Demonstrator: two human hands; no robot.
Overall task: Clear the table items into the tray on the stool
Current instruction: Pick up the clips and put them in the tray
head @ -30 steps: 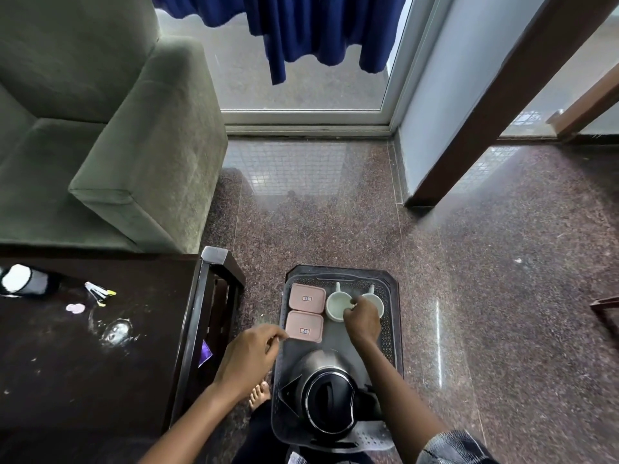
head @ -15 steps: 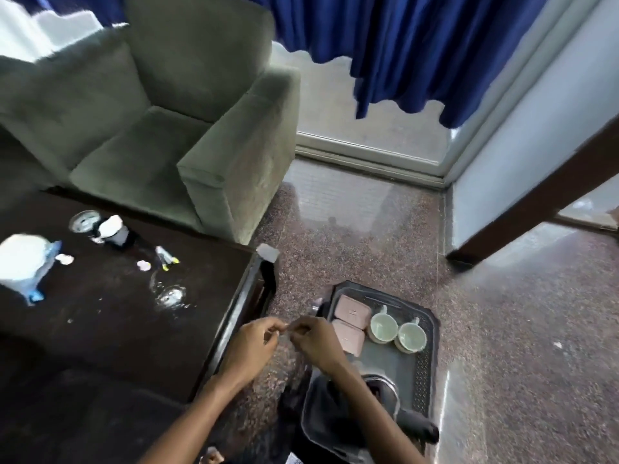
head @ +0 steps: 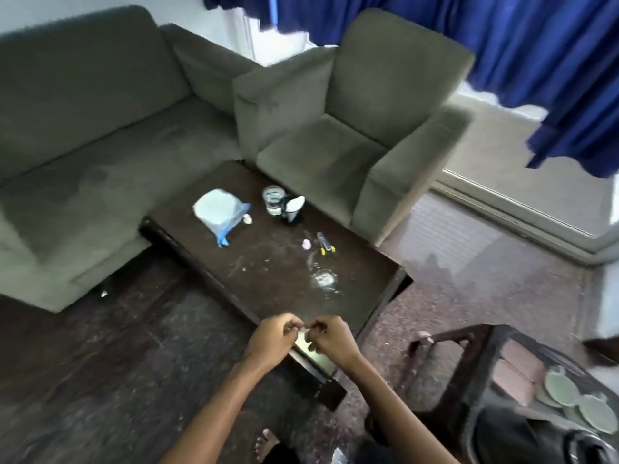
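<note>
My left hand (head: 272,341) and right hand (head: 331,343) meet above the near edge of the table (head: 268,272). The fingers of both are curled in and the tips touch each other; whether some small scrap is pinched between them I cannot tell (the blur hides it). Farther out on the dark tabletop lie the things to clear: a clear shiny thing (head: 323,279) nearest me, black-and-yellow sticks (head: 325,244) and a small pink bit (head: 305,244) just beyond it, then a glass (head: 274,199) beside a black-and-white object (head: 294,209). To their left is a white packet (head: 217,212) with blue ends. At the near right the tray (head: 536,341) sits on the stool (head: 435,346), holding pink boxes (head: 516,370), pale cups (head: 562,390) and a kettle (head: 576,443). A grey armchair (head: 335,145) stands past the table.
</note>
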